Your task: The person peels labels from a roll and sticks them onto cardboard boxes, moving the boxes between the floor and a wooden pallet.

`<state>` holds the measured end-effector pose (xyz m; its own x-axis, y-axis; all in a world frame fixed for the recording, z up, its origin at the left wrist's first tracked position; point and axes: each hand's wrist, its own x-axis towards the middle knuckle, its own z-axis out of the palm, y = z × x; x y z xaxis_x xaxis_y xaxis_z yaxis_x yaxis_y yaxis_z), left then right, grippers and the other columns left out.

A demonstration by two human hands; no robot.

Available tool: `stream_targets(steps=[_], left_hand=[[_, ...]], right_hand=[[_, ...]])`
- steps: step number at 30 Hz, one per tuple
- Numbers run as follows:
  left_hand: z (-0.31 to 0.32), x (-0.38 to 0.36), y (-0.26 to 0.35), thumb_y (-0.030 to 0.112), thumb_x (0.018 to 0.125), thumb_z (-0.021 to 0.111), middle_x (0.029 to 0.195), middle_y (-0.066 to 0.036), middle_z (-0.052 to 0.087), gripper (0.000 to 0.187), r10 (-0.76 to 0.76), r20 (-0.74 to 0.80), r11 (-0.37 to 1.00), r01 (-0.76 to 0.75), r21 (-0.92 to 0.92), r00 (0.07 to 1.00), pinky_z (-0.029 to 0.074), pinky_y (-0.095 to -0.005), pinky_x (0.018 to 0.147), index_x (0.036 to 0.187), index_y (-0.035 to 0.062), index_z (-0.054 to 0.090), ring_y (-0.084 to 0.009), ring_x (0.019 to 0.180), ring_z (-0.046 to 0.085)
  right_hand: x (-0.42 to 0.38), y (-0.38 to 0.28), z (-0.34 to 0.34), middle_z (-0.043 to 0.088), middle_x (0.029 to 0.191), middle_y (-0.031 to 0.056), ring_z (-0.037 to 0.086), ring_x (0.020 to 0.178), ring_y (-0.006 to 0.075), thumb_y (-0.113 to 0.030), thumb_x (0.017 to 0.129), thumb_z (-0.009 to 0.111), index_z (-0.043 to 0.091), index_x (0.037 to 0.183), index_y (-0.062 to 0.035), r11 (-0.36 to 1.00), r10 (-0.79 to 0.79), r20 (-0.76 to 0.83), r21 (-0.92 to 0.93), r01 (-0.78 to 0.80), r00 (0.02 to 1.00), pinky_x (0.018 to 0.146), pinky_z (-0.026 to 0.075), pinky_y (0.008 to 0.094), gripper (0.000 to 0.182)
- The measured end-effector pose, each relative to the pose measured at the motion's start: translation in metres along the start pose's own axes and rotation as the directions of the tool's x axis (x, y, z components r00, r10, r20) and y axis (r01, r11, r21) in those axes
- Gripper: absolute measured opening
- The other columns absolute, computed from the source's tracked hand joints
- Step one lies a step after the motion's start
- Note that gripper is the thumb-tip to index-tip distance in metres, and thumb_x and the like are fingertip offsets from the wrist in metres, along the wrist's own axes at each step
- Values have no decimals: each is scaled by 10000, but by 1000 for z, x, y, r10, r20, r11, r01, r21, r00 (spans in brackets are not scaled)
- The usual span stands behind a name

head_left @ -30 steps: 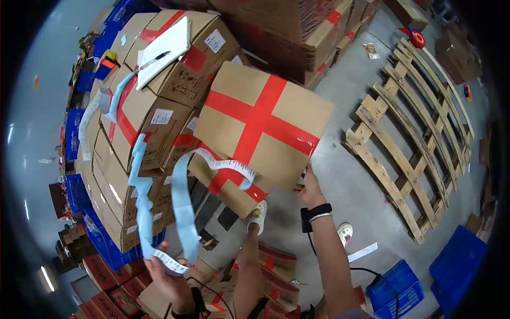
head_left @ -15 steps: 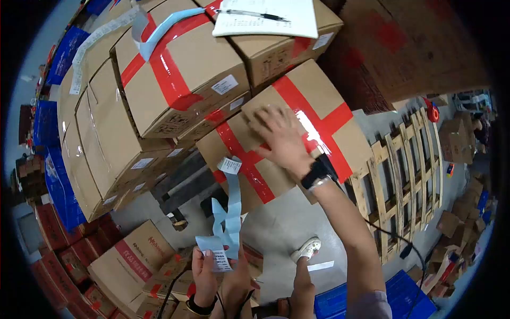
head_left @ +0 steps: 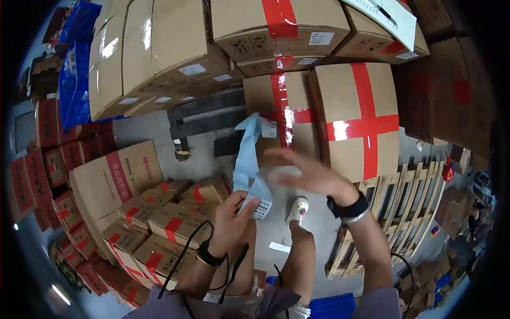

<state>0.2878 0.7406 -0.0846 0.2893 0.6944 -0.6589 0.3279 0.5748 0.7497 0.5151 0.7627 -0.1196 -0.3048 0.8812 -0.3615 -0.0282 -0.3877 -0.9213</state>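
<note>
1. The left hand is closed on a blue strip of label backing, pinching its lower end, where a white printed label sits under the thumb. The print on it is too small to read.
2. The strip rises from that hand toward the box; a second white label at its top lies against the box's left face.
3. The right hand is spread wide and holds nothing. It hovers just right of the strip, in front of the lower edge of the box, and is motion-blurred; whether it touches the box cannot be told.
4. The box is brown cardboard with a red tape cross on its facing side and a red band down its left face. It stands beside the stack of larger cartons.
5. The cartons carry small white shipping labels and dark printed marks, none legible.
6. A notepad with a pen lies on top of a carton at upper right; its writing cannot be read.
7. Lower left, a carton with a red band bears red lettering, unreadable here.
8. A wooden pallet lies on the floor at right.
</note>
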Motion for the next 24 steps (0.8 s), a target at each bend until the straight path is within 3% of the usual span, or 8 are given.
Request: stream_targets(steps=[3, 6, 7, 8, 10, 13, 17, 24], left_hand=[[31, -41, -25, 136, 896, 612, 857, -2, 624, 177, -35, -9, 999, 35, 30, 999, 444, -194, 696, 994, -11, 594, -39, 777, 552], [67, -90, -35, 119, 877, 632, 850, -11, 639, 170, 2, 132, 985, 21, -170, 991, 436, -200, 713, 983, -13, 614, -56, 811, 562], [73, -105, -49, 104, 864, 643, 865, -31, 654, 186, 0, 162, 999, 9, -53, 987, 432, -207, 743, 1001, -18, 619, -73, 856, 573], [81, -119, -57, 104, 863, 643, 865, -36, 657, 186, 4, 168, 997, 8, -72, 986, 436, -209, 731, 1002, -18, 622, -70, 849, 575], [92, -144, -67, 102, 862, 644, 866, -47, 661, 187, 15, 174, 995, 3, -102, 985, 445, -213, 706, 1004, -17, 629, -64, 836, 580], [97, -178, -71, 113, 848, 654, 869, -69, 676, 193, -49, 150, 998, 55, -32, 987, 473, -237, 668, 1009, 7, 640, -97, 774, 626], [91, -209, -80, 118, 778, 699, 854, -142, 662, 244, 247, 148, 928, -278, 247, 958, 488, -257, 646, 993, 15, 648, -127, 731, 639], [39, -278, -127, 191, 846, 662, 912, -110, 675, 276, 185, 171, 978, -198, 63, 968, 489, -266, 686, 1073, 39, 624, -150, 769, 641]], right_hand=[[-67, 12, 36, 632, 851, 66, 589, 807, 104, -210, 889, 615, 592, 1029, 2, 976, 197, 94, 78, -204, 976, 711, 475, 236, 256], [-127, 26, 33, 626, 772, 16, 570, 732, 52, -126, 885, 609, 595, 971, 4, 963, 211, -105, 194, -188, 972, 618, 457, 202, 156], [-147, 27, 31, 631, 800, 7, 559, 749, 34, -94, 887, 596, 594, 970, 3, 927, 257, -138, 314, -203, 957, 609, 447, 189, 127], [-163, 31, 30, 639, 809, 47, 588, 715, 95, -85, 847, 633, 585, 974, 5, 935, 227, -178, 314, -164, 958, 604, 467, 245, 163], [-195, 18, 46, 637, 833, 99, 616, 717, 193, -87, 797, 672, 583, 970, -1, 918, -72, -508, -369, -142, 858, 620, 484, 303, 213], [-228, -24, 78, 624, 861, 131, 624, 769, 265, -81, 759, 692, 589, 956, -17, 663, -391, -277, -746, 60, 878, 670, 494, 333, 231], [-257, -25, 125, 633, 828, 112, 630, 726, 209, -99, 755, 718, 621, 916, -16, 923, 92, -92, -365, -119, 992, 667, 499, 297, 205], [-258, 18, 174, 641, 774, 24, 572, 678, 52, -19, 805, 666, 636, 794, 4, 897, 390, 185, 145, -418, 902, 608, 450, 193, 39]])
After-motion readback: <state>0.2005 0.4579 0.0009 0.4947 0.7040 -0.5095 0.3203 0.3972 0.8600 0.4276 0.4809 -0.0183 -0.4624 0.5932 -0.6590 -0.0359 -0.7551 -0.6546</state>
